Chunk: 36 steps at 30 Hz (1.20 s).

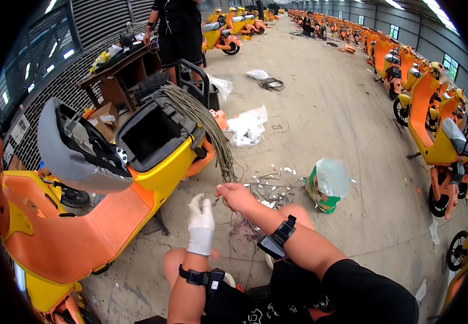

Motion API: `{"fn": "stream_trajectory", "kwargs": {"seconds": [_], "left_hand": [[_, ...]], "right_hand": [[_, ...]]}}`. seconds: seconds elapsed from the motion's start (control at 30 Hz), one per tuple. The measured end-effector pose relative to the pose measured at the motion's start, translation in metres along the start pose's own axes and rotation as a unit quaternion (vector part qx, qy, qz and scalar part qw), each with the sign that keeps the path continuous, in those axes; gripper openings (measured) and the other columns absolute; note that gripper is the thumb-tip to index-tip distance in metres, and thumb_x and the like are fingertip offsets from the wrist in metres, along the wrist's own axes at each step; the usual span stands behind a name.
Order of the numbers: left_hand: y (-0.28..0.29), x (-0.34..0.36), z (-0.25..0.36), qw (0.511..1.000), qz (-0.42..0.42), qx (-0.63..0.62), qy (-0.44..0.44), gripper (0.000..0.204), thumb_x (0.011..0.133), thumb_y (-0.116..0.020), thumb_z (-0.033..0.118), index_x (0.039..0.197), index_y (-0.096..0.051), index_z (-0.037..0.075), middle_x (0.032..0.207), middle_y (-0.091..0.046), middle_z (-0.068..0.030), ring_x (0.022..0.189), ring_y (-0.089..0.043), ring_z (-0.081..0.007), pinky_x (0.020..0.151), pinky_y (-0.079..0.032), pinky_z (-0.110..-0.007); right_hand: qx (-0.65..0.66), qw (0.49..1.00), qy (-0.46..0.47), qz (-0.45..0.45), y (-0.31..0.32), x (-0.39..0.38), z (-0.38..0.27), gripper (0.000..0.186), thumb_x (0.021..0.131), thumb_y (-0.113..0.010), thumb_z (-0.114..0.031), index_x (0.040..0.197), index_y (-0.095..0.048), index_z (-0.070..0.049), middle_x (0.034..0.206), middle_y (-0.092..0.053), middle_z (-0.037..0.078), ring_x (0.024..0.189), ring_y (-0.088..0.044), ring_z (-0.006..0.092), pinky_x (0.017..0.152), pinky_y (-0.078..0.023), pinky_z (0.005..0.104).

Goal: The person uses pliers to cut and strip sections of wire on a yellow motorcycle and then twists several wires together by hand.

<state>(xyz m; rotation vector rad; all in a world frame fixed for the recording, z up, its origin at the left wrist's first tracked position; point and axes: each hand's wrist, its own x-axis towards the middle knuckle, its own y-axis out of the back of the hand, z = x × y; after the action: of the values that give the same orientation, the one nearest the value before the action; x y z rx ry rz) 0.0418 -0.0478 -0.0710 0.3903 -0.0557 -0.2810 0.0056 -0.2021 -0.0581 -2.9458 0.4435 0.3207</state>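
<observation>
A white knit glove [200, 225] with a ribbed cuff [200, 243] covers the left grip [200, 215]; behind it a black strap [192, 276] carries a small black box [217, 276] with a pale label [215, 284]. The right forearm [316, 241], below a black short sleeve [366, 289], bears a second strap [285, 229] and a grey-faced device [271, 247]; white curls [255, 316] pattern the black clothing [290, 283]

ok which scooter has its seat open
Yellow-orange scooter at near left: its grey seat is tipped up, exposing the black bin, while visible seats at right sit closed.
</observation>
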Motion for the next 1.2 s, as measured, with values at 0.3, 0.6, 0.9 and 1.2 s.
{"fn": "stream_trajectory", "kwargs": {"seconds": [0.3, 0.6, 0.9, 1.2], "left_hand": [[0.006, -0.012, 0.041, 0.946, 0.102, 0.174, -0.256, 0.057, 0.077, -0.05, -0.008, 0.133, -0.051, 0.004, 0.127, -0.057, -0.0194, 0.127, -0.049, -0.0369, 0.106, -0.04, -0.041], [0.026, -0.019, 0.031, 0.934, -0.124, 0.169, -0.288, 0.037, 0.087, -0.049, 0.004, 0.123, -0.058, 0.005, 0.105, -0.065, -0.0204, 0.1, -0.062, -0.0385, 0.087, -0.049, -0.044], [0.054, -0.033, 0.027, 0.983, -0.157, 0.009, -0.099, 0.027, 0.098, -0.048, 0.022, 0.114, -0.062, 0.005, 0.094, -0.067, -0.0113, 0.083, -0.066, -0.0232, 0.076, -0.052, -0.035], [0.082, -0.019, 0.011, 0.953, -0.169, -0.239, 0.081, 0.017, 0.095, -0.051, 0.014, 0.101, -0.062, 0.003, 0.069, -0.048, 0.0046, 0.056, -0.04, -0.0034, 0.05, -0.032, -0.021]], "right_hand": [[-0.197, 0.97, 0.129, -0.066, -0.002, -0.001, 0.004, 0.036, 0.097, -0.055, -0.033, 0.09, -0.071, -0.001, 0.071, -0.063, 0.012, 0.068, -0.059, 0.0236, 0.066, -0.048, 0.0375], [-0.414, 0.872, 0.188, -0.183, 0.017, -0.034, -0.036, 0.03, 0.095, -0.057, -0.028, 0.094, -0.066, 0.0, 0.081, -0.065, 0.021, 0.073, -0.062, 0.0363, 0.069, -0.049, 0.0434], [-0.376, 0.886, 0.176, -0.206, 0.034, -0.04, -0.032, 0.025, 0.097, -0.06, -0.026, 0.097, -0.066, -0.002, 0.072, -0.061, 0.007, 0.066, -0.052, 0.0145, 0.065, -0.047, 0.0319], [-0.344, 0.918, 0.15, -0.124, 0.062, -0.028, -0.041, 0.027, 0.097, -0.061, -0.026, 0.095, -0.067, 0.0, 0.069, -0.056, 0.002, 0.066, -0.047, 0.0091, 0.06, -0.043, 0.0293]]}}
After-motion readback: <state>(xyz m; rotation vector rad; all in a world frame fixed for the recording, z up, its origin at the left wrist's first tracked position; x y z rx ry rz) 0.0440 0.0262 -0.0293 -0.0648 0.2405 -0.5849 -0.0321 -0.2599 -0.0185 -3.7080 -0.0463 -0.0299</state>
